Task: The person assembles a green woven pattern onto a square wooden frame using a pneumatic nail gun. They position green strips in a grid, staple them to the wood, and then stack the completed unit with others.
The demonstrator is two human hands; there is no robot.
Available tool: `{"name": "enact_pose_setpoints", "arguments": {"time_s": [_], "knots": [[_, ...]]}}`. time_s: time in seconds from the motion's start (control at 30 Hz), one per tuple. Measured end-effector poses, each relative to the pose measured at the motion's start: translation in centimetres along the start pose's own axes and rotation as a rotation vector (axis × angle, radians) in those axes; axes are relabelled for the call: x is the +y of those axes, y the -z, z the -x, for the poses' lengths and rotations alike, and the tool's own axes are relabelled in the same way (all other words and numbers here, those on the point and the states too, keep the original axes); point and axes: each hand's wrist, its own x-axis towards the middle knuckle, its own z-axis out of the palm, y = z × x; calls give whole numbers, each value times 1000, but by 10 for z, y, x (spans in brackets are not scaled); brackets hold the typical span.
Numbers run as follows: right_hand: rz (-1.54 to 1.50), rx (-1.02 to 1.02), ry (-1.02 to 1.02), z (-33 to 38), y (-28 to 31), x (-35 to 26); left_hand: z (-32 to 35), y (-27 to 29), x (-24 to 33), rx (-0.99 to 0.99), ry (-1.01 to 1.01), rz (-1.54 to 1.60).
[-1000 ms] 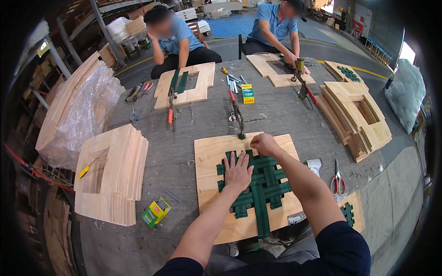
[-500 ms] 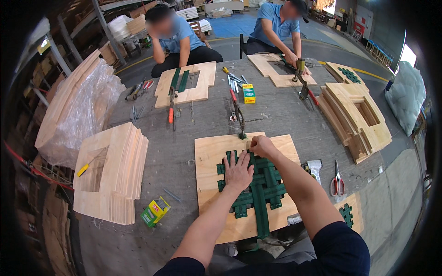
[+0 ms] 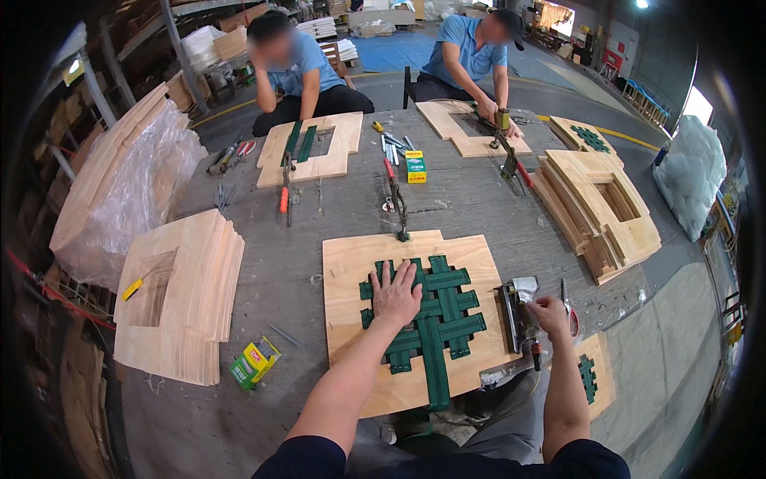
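My left hand [image 3: 396,297] lies flat with fingers spread on dark green webbing straps [image 3: 437,310], woven crosswise over the opening of a plywood panel [image 3: 343,335]. One strap runs down past the panel's near edge. To the right of the panel, a staple gun [image 3: 523,289] with a silver head and dark body rests on the table. My right hand [image 3: 550,314] is right beside it, fingers curled together; whether they touch the tool or hold something small is hidden. Red-handled scissors [image 3: 573,321] lie partly behind that hand.
Stacks of cut plywood panels stand at left [image 3: 171,303] and right [image 3: 610,199]. A clamp [image 3: 399,199] stands at the panel's far edge. A yellow-green box [image 3: 254,363] sits at left. Across the table, two people in blue shirts sit by other panels [image 3: 339,156].
My right hand has left the webbing at the panel's far edge and come right and nearer, to the staple gun. My left hand stays on the webbing. The view has shifted slightly.
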Motion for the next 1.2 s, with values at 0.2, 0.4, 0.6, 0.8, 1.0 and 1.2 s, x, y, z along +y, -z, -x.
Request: {"name": "enact_pose_setpoints", "arguments": {"time_s": [0.2,0.4,0.6,0.8,1.0,1.2], "knots": [[-76,-263,-135,-7,-10,-10,3,5,2,-16,21,-18],[-429,-181,-51,-1,-2,-27,1,6,5,-10,25,11],[-573,-346,-56,25,-17,-152,6,2,-7,-19,51,15],[-579,-572,-38,20,-100,-220,4,0,-5,15,23,31],[-454,-613,-74,16,-150,-244,5,-4,-13,37,17,59],[-390,-570,-66,19,-162,-246,5,-7,-15,17,18,85]]}}
